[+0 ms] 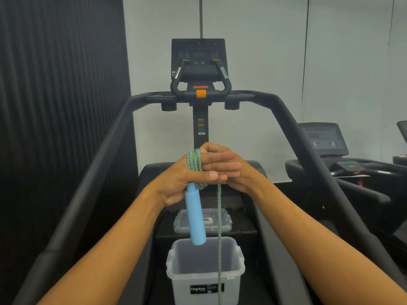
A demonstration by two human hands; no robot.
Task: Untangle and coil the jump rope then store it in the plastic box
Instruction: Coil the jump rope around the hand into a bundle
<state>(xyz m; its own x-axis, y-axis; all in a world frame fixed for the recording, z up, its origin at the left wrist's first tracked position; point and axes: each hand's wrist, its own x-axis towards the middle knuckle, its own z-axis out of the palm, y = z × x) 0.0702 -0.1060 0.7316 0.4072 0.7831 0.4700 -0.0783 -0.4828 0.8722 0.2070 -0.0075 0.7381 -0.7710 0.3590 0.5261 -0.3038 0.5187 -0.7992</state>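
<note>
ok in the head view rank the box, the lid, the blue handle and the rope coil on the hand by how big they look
1. box, largest, though it sits nearest the camera
2. lid, partly hidden by the handle
3. blue handle
4. rope coil, smallest, wrapped round the left hand

Lid versus handle is close, since the lid lies farther off.

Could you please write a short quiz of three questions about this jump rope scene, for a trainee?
1. True or false: the lid is on the plastic box.
2. Around which hand is the rope coiled? A) left hand B) right hand
3. What colour is the handle that hangs below the coil?

Key: 1 false, the lid lies behind the open box; 2 A; 3 light blue.
</note>
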